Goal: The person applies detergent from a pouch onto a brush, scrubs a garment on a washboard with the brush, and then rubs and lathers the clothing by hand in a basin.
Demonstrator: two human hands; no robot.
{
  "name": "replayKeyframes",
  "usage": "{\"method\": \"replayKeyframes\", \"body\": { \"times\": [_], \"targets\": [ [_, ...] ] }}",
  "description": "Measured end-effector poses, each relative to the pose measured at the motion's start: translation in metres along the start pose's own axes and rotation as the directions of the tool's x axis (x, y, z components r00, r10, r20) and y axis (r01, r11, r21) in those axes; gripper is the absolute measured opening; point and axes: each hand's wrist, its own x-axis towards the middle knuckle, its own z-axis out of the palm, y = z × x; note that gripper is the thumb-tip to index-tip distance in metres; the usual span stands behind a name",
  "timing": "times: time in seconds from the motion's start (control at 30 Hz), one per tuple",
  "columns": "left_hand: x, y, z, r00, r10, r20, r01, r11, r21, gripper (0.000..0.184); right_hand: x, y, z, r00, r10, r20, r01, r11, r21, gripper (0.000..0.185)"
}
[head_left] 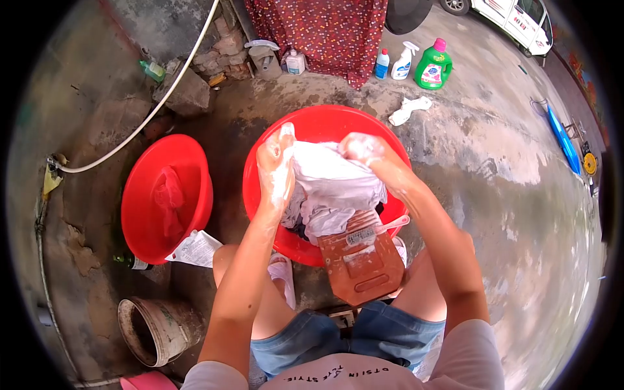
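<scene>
A white wet cloth (335,172) is stretched between my two hands above a large red basin (312,117). My left hand (277,155), covered in suds, is closed on the cloth's left edge. At the upper right edge of the cloth, my right hand (363,149) is closed on it, slightly blurred by motion. The lower part of the cloth hangs over the upper end of a brown washboard (361,266), which leans out of the basin toward my lap. A brush (361,236) with a pinkish handle lies across the board.
A smaller red basin (136,195) holding a red cloth stands at left, above a dirty bucket (159,331). Beyond the large basin are a green detergent bottle (433,65), a spray bottle (403,62) and a white cloth (409,110). A white hose (153,114) curves at upper left.
</scene>
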Motion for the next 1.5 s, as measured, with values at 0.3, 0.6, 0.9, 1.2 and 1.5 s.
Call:
{"method": "replayKeyframes", "body": {
  "times": [0.3, 0.6, 0.9, 1.2, 1.5],
  "targets": [
    [0.006, -0.003, -0.019, 0.8, -0.27, 0.535, 0.075, 0.931, 0.357, 0.021, -0.002, -0.013, -0.021, 0.94, 0.016, -0.341, 0.053, 0.98, 0.192, 0.02],
    [0.01, -0.047, 0.003, 0.91, -0.375, 0.178, 0.408, 0.731, -0.546, 0.032, -0.006, -0.02, 0.039, 0.861, -0.39, -0.326, 0.141, 0.799, -0.585, 0.024],
    [-0.029, -0.012, 0.059, 0.825, -0.466, 0.319, 0.552, 0.545, -0.631, 0.029, 0.0, -0.006, 0.062, 0.677, -0.735, -0.035, 0.192, 0.223, -0.956, 0.014],
    [-0.035, -0.018, 0.055, 0.822, -0.483, 0.302, 0.541, 0.499, -0.676, 0.027, -0.01, 0.036, 0.056, 0.715, -0.68, 0.163, 0.354, 0.151, -0.923, 0.026],
    [-0.002, -0.01, 0.009, 0.983, -0.168, 0.069, 0.18, 0.952, -0.248, 0.033, 0.005, 0.002, 0.0, 0.993, -0.017, -0.114, -0.029, 0.922, -0.386, 0.04]
  ]
}}
